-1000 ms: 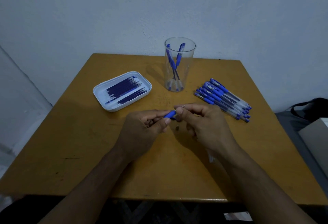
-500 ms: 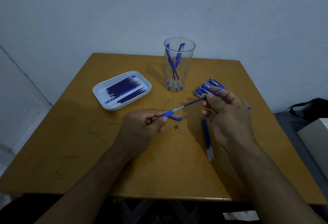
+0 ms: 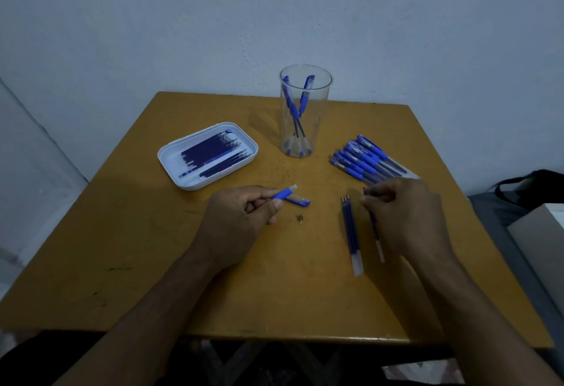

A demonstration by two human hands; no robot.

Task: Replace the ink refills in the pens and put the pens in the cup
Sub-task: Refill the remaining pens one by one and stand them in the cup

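Note:
My left hand [image 3: 241, 220] grips an open pen barrel [image 3: 285, 193] with a blue grip, its open end pointing right. My right hand [image 3: 403, 214] pinches a pulled-out refill [image 3: 376, 234] that slants down to the table beside a few other used refills [image 3: 351, 233]. A blue pen cap [image 3: 300, 201] and a small metal tip [image 3: 300, 218] lie between my hands. A clear cup [image 3: 305, 110] at the back holds two pens. A white tray [image 3: 171, 156] at the left holds several fresh refills. A pile of blue pens [image 3: 366, 159] lies at the right.
The wooden table [image 3: 137, 263] stands against a pale wall. A dark bag [image 3: 534, 184] and a grey box [image 3: 543, 239] sit off the table's right side.
My right hand drew the refill out of the barrel, then carried it right and down beside the used refills. My left hand stayed in place with the barrel.

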